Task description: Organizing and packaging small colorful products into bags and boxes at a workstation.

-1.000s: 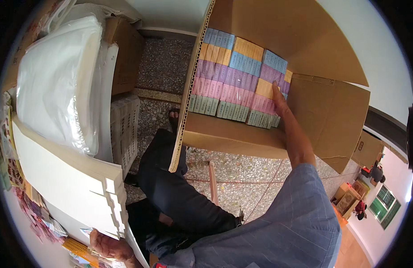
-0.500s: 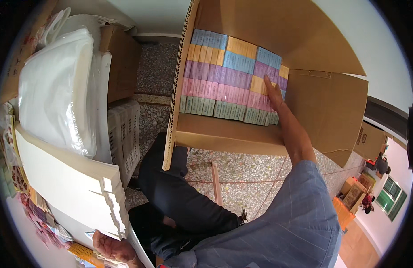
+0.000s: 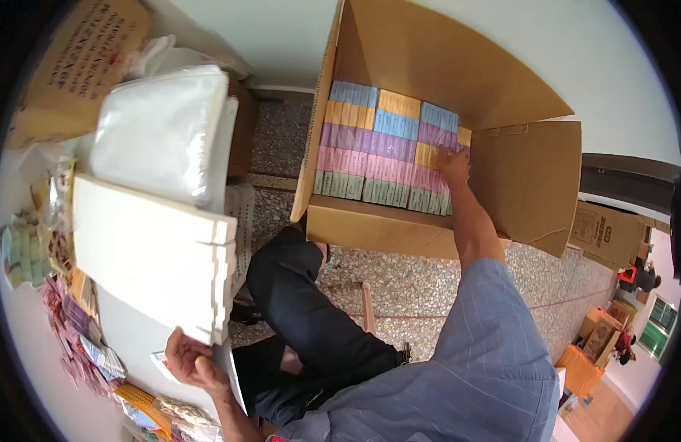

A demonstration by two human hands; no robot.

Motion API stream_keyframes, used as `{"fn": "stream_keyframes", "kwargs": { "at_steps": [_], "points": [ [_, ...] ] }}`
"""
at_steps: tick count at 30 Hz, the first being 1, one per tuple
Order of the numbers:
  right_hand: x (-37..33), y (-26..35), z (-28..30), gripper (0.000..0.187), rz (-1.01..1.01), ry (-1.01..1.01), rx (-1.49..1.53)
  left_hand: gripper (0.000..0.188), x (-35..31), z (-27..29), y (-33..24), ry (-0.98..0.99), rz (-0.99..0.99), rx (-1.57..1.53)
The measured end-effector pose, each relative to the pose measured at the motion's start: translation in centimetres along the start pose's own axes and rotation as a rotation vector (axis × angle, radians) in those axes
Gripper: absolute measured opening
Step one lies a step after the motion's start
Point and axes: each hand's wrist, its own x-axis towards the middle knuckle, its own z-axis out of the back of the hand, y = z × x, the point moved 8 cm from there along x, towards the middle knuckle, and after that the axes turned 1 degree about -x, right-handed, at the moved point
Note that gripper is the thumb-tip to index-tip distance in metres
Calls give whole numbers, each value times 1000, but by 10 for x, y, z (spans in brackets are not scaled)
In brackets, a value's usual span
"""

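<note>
A large cardboard box (image 3: 385, 225) lies open in front of me. Inside stand rows of slim packs (image 3: 388, 151) banded in blue, orange, purple, pink and green, some under shiny clear wrap. My right hand (image 3: 455, 166) reaches into the box and touches the packs at the right end of the rows. Its fingers look apart, though the packs under them are partly covered. On the table at the left, my left hand (image 3: 197, 362) rests by the near corner of a stack of white sheets or cards (image 3: 149, 254), fingers loosely bent and apart, holding nothing.
Clear plastic bags (image 3: 160, 136) lie beyond the white stack on the table (image 3: 130, 324). Pink bundles (image 3: 68, 331) and a yellow basket (image 3: 143, 405) line its left side. My dark-trousered leg (image 3: 304, 295) is below the box. Two people are far off at the right.
The view has shifted, so table and box sit differently in it. My right hand's fingers, stretched out before, are now more bent against the packs. My left hand shows more fully beside the white stack.
</note>
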Motion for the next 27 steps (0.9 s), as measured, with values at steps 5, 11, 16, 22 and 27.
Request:
{"fn": "stream_keyframes", "kwargs": {
  "at_steps": [5, 11, 16, 22, 27],
  "points": [
    [-42, 36, 65, 78, 547, -199, 363, 37, 4, -19, -3, 51, -9, -142],
    [-250, 93, 155, 45, 756, -38, 854, 27, 2, -11, 1, 11, -4, -227],
    [-410, 102, 134, 27, 860, 381, 1078, 32, 5, -10, -5, 26, 70, -287],
    [-558, 89, 112, 31, 1162, 782, 995, 38, -60, 39, -42, 19, -23, -193],
    [-638, 52, 82, 29, 1806, 686, 308, 18, -168, 50, 0, 8, 193, -425]
  ]
}}
